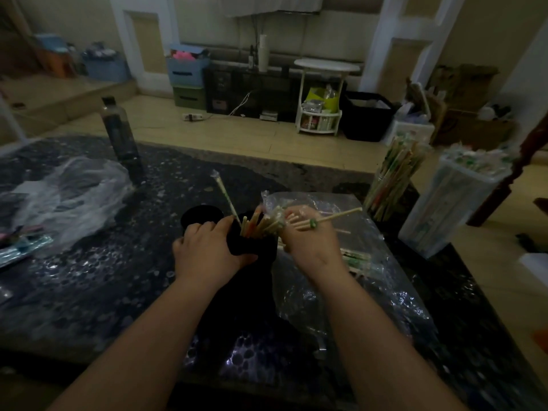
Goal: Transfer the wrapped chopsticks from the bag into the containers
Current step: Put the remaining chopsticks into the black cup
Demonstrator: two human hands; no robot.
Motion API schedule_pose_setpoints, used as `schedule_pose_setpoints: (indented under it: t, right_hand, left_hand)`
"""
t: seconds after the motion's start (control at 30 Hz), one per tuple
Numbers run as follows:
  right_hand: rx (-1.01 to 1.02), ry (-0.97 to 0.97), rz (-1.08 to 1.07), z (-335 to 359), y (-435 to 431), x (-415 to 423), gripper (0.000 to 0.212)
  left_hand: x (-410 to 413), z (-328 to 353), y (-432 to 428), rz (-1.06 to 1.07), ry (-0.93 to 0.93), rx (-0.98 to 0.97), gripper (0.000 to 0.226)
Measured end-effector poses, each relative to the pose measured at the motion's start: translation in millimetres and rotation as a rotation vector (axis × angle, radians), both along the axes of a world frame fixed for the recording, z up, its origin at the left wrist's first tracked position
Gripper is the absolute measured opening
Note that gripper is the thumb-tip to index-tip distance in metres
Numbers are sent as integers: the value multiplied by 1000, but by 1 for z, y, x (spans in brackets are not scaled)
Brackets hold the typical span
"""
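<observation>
**Bundle going into the black container**

The wrapped chopsticks (pixel 264 225) sit at the mouth of the black container (pixel 264 247), held in the curled fingers of my right hand (pixel 311 238). My left hand (pixel 207 250) grips the container, thumb on the near side. I would hold it firm, gather the stick pointing sideways, and release only when the ends are inside. The bag (pixel 370 247) lies under the right fingers.

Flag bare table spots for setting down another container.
Free: table front-left, between crumpled plastic and left hand; also a strip between dark bottle and rear black container. Crowded: right side, with chopstick bag, right hand, full jar, clear tub.
</observation>
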State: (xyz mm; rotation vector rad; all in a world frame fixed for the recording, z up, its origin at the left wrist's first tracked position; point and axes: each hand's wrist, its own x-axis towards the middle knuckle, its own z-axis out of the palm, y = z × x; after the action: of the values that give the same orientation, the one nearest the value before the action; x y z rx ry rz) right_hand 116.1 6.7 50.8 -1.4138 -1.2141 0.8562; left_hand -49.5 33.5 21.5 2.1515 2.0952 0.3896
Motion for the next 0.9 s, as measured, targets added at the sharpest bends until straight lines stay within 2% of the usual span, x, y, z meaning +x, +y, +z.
schedule_pose_setpoints:
  t: [0.07, 0.13, 0.23, 0.27, 0.33, 0.43, 0.5, 0.57, 0.63, 0.7, 0.8, 0.9]
  right_hand:
    - [11, 14, 5, 1, -1, 0, 10]
    - [98, 13, -55, 6, -5, 2, 21]
    - [258, 33, -167, 13, -9, 5, 16]
    - [260, -1, -185, 13, -8, 5, 11]
    - [159, -48, -143, 9, -4, 3, 14]
    - [-5, 25, -13, 2, -3, 0, 10]
    - [13, 26, -23, 3, -6, 1, 23]
    - [135, 6, -103, 10, -11, 3, 21]
    - [270, 33, -172, 16, -14, 5, 11]
    - [331, 19, -197, 18, -15, 5, 11]
    - [299, -41, -160, 17, -13, 5, 20]
    - [236, -39, -129, 15, -11, 7, 19]
  left_hand:
    - [1, -1, 0, 8, -8, 16, 97]
    - [1, -2, 0, 8, -22, 38, 104]
    - [0, 0, 2, -12, -164, 77, 113]
    - [1, 2, 2, -28, -251, 103, 116]
    - [2, 8, 1, -74, -417, 182, 119]
    - [2, 13, -2, -122, -538, 276, 125]
    - [2, 14, -3, -158, -622, 304, 130]
    - [0, 15, -4, -193, -682, 343, 133]
    - [-1, 17, -4, -234, -630, 396, 135]
    - [0, 20, -2, -288, -507, 441, 131]
    - [2, 22, -2, -316, -382, 449, 122]
    - [3, 23, -3, -320, -380, 435, 115]
